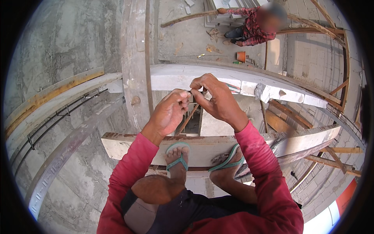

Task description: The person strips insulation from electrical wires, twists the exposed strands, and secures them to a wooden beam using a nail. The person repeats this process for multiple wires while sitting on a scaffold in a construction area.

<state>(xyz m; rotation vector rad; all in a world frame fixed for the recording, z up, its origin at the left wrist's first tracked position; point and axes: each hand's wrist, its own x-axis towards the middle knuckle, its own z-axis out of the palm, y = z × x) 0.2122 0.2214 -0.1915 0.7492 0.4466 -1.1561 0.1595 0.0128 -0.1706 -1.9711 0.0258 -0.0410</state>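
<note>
My left hand [170, 112] and my right hand [219, 98] meet at the fingertips in front of me. Both are closed in a pinch around something small and dark, too small to name. Just beyond them runs a long white block wall top [171, 77]. Under my hands is a gap where a thin wooden stick [187, 119] leans beside a pale block face [216, 124]. My feet, in green flip-flops [177, 161], rest on a wooden plank [128, 147] nearer to me.
An upright timber post [134, 46] stands left of my hands. A grey rag-like lump [261, 92] lies on the wall top. Below, another person [257, 27] in a checked shirt holds a wooden pole [191, 17], near an orange bucket [241, 57]. Steel bars [48, 125] run at left.
</note>
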